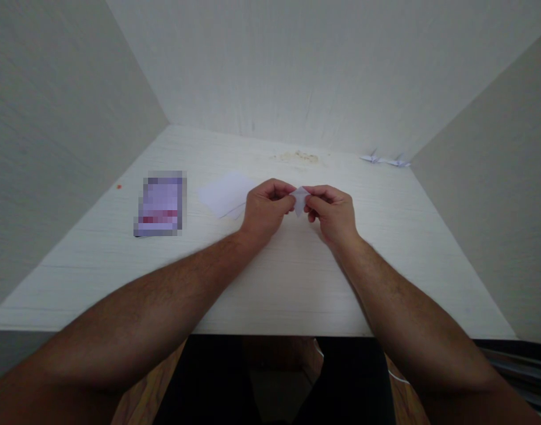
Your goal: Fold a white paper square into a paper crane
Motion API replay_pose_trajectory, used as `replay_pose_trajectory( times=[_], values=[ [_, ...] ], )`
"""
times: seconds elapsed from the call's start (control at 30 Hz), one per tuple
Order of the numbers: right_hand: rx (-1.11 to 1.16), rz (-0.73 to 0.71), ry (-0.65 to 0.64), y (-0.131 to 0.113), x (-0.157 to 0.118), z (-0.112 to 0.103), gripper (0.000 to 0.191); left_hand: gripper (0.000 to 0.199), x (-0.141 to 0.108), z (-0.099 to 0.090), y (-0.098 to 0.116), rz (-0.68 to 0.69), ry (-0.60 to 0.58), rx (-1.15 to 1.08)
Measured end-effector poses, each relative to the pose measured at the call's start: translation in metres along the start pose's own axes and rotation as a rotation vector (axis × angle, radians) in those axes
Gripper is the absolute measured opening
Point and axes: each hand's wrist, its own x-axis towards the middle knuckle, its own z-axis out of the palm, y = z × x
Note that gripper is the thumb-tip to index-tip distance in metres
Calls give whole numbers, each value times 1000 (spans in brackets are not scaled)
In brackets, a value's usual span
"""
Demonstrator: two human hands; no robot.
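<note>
A small folded piece of white paper (300, 202), roughly diamond-shaped, is held just above the table between my two hands. My left hand (270, 206) pinches its left corner between thumb and fingers. On the opposite side, my right hand (332, 209) grips the right corner the same way. The paper's top and bottom points show between the thumbs; its side corners are hidden by the fingertips. Close to my left hand lie several white paper sheets (226, 192), partly covered by that hand.
At the left sits a pixelated purple rectangular object (160, 203). Two folded paper cranes (385, 160) stand by the back wall at the right. Brownish marks (301, 157) stain the white table (288, 283). Grey-white walls enclose its back and sides.
</note>
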Motion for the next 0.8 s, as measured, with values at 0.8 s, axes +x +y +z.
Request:
replay_pose_trajectory(
  times=[0.8],
  values=[
    [-30,-65,4,-5,-3,1,10,13,1,0,-3,-6,-29,-55]
  ],
)
